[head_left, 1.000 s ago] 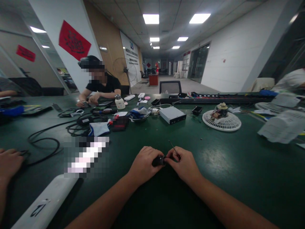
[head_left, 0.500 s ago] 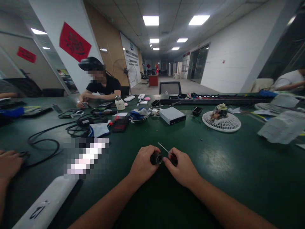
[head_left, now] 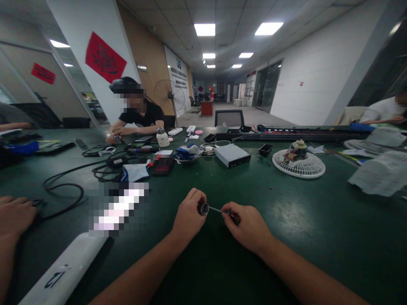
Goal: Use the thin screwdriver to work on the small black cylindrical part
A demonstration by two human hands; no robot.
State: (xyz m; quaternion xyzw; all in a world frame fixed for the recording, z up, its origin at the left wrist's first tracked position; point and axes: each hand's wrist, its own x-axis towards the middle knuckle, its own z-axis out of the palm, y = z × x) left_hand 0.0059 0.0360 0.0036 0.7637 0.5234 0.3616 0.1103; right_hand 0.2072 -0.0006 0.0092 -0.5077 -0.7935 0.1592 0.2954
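Note:
My left hand (head_left: pixel 190 212) is closed around a small dark cylindrical part (head_left: pixel 203 208), whose round open end faces right toward me. Between thumb and fingers, my right hand (head_left: pixel 246 222) grips a screwdriver (head_left: pixel 235 218) by its dark handle. The thin metal shaft points left, and its tip is at the rim of the cylinder's open end; whether it is inside I cannot tell. Both hands are raised over the green table (head_left: pixel 222 182).
A silver disc drive (head_left: pixel 232 155) lies ahead, with a white fan grille (head_left: pixel 299 163) to its right. Black cables (head_left: pixel 63 186) and a long white device (head_left: pixel 63 267) are on the left. Another person's hand (head_left: pixel 17 216) rests at the left edge; a co-worker (head_left: pixel 136 112) sits across.
The screwdriver has turned from pointing up and left to lying nearly level, its tip now at the cylinder. My right hand has shifted slightly right, and my left hand slightly left.

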